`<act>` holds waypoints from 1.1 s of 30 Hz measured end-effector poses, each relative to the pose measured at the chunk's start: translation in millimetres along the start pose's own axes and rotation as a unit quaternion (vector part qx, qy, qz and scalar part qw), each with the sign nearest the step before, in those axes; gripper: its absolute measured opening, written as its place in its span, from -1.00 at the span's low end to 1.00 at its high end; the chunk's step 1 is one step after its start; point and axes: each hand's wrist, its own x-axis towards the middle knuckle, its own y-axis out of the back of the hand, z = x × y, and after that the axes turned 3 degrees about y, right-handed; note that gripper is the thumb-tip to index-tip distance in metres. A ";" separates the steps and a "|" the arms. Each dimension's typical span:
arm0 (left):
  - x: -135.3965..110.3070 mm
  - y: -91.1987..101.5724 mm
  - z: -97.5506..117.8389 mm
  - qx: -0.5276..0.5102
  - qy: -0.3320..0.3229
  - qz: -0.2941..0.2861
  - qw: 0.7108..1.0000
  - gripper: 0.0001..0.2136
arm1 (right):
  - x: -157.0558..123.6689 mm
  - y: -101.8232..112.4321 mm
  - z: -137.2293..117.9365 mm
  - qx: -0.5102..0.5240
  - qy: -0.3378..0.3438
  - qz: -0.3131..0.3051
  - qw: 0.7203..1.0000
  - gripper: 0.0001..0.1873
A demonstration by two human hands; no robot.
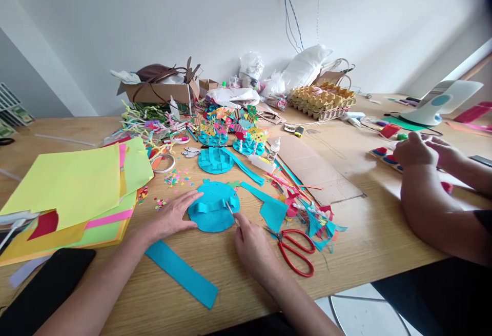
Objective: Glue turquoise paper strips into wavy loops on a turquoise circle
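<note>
My left hand (172,217) lies flat with fingers spread, pressing the left edge of a blue paper disc (212,218) that carries folded blue strips (211,203). My right hand (251,246) is closed in a pinch on a thin wooden stick (231,212), whose tip touches the disc's right side. Red-handled scissors (294,249) lie just right of my right hand. A long blue paper strip (180,273) lies near the table's front edge, between my forearms.
Yellow and coloured paper sheets (73,187) are stacked at left, a black pad (46,290) at front left. Finished blue discs (215,160), a glue bottle (274,150), cardboard (311,166), an egg tray (321,99) and boxes (161,92) crowd the back. Another person's hands (417,152) work at right.
</note>
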 end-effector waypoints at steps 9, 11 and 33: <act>-6.1 -12.4 15.2 0.027 0.020 0.044 0.998 -0.36 | 4.6 9.8 1.8 -0.034 0.001 -0.027 0.999 -0.61; -7.2 -17.1 17.3 0.033 0.023 0.059 0.997 -0.36 | 4.9 12.7 1.6 -0.058 -0.008 -0.043 0.997 -0.61; -24.9 -14.4 24.8 -0.032 0.014 0.111 0.993 -0.69 | -27.3 15.8 -22.1 0.022 0.132 -0.043 0.990 -0.63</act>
